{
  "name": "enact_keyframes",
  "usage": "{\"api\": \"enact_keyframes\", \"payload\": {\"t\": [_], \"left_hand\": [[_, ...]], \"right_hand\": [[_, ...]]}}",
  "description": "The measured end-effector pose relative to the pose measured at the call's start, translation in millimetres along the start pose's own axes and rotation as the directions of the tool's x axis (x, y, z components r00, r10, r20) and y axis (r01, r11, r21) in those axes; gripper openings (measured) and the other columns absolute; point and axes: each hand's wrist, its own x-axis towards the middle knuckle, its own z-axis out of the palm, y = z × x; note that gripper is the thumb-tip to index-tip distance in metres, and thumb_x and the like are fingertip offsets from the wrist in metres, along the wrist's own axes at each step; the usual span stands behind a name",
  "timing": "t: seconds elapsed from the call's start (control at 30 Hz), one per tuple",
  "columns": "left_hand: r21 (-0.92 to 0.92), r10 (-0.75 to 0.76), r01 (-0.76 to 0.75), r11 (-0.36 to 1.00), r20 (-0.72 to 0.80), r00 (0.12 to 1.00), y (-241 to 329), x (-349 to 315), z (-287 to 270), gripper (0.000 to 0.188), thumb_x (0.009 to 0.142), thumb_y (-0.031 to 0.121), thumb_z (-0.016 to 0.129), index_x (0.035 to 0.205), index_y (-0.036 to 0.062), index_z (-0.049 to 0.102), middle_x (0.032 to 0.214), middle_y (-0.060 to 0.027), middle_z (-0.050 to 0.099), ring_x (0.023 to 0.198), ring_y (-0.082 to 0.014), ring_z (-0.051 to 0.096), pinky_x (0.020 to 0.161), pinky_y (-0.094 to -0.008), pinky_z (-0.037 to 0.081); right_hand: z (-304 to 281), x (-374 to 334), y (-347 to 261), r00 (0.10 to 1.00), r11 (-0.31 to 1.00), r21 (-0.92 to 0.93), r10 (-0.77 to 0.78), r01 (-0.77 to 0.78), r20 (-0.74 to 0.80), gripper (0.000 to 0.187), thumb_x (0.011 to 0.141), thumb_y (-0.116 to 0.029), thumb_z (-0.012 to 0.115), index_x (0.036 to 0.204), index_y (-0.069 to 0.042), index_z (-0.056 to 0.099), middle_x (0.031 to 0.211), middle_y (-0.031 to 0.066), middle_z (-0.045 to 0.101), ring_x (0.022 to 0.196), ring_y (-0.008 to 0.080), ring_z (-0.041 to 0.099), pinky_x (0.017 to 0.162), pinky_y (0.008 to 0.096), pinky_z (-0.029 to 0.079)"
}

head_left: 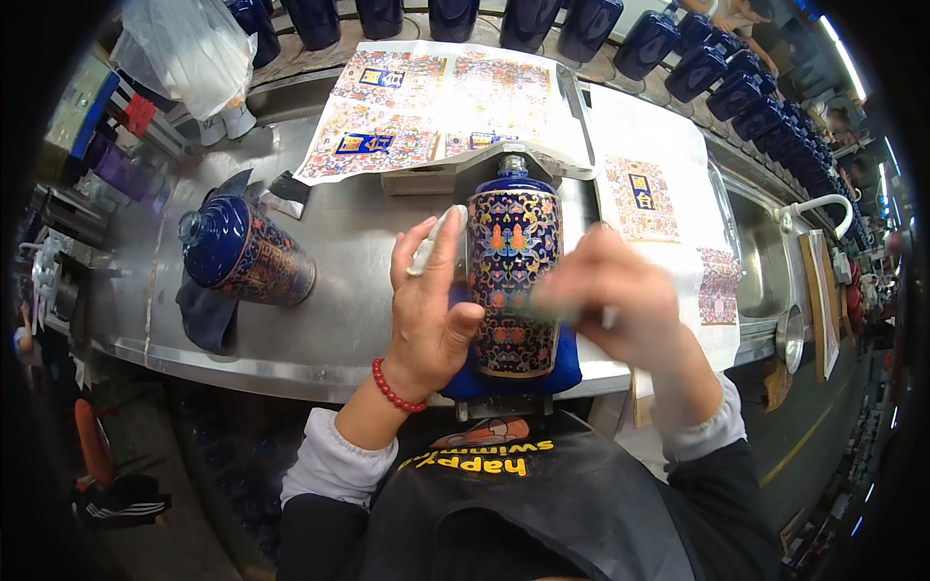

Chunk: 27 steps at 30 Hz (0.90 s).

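A dark blue glass bottle (514, 281) covered in a colourful floral pattern lies in front of me, its neck pointing away, on a blue pad (572, 373). Along the bottle's left side is my left hand (431, 300), fingers stretched out and thumb apart, with a white cover on one finger. The thumb tip is close to the glass; whether it touches I cannot tell. Over the bottle's lower right side, my right hand (620, 290) is smeared by motion, and anything in its fingers cannot be made out. A second patterned blue bottle (252, 254) lies tilted at the left on a dark cloth (205, 315).
Printed decal sheets (387, 111) lie behind the bottle, and another sheet (639, 198) is at the right. Plain blue bottles (644, 44) line a curved conveyor at the back. A metal sink (760, 252) with a white faucet (823, 208) stands right. Plastic bags (184, 53) hang back left.
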Motion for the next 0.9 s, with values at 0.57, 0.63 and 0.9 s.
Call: {"api": "enact_keyframes", "payload": {"t": [0.57, 0.63, 0.9], "left_hand": [[0.251, 0.108, -0.173, 0.952, 0.252, 0.962, 15, -14, -6, 0.121, 0.084, 0.088, 0.046, 0.16, -0.0049, 0.028, 0.158, -0.0265, 0.038, 0.147, -0.0454, 0.026, 0.12, -0.0656, 0.005], [0.189, 0.122, -0.168, 0.968, 0.234, 0.965, 15, -19, -6, 0.125, 0.081, 0.087, 0.053, 0.16, -0.0048, 0.025, 0.16, -0.0281, 0.033, 0.148, -0.0459, 0.025, 0.12, -0.0666, 0.006], [0.445, 0.155, -0.276, 0.852, 0.289, 0.945, 23, -22, -9, 0.124, 0.069, 0.063, 0.082, 0.161, -0.0002, 0.027, 0.155, -0.0273, 0.036, 0.148, -0.0473, 0.027, 0.119, -0.0715, 0.005]], "right_hand": [[29, -41, 8, 0.956, 0.915, -0.287, 0.243, -0.282, -0.163, 0.057, 0.083, 0.011, 0.064, 0.138, -0.005, 0.063, 0.147, 0.0284, 0.051, 0.126, 0.0426, 0.055, 0.108, 0.0463, 0.045], [31, -39, 1, 0.967, 0.901, -0.35, 0.243, -0.255, -0.079, 0.057, 0.085, 0.004, 0.068, 0.141, -0.006, 0.061, 0.15, 0.0278, 0.047, 0.127, 0.0431, 0.053, 0.109, 0.0486, 0.043], [25, -39, -8, 0.945, 0.9, -0.313, 0.326, -0.302, 0.026, 0.058, 0.1, -0.035, 0.062, 0.149, -0.005, 0.053, 0.158, 0.0244, 0.038, 0.137, 0.0418, 0.043, 0.115, 0.05, 0.034]]}}
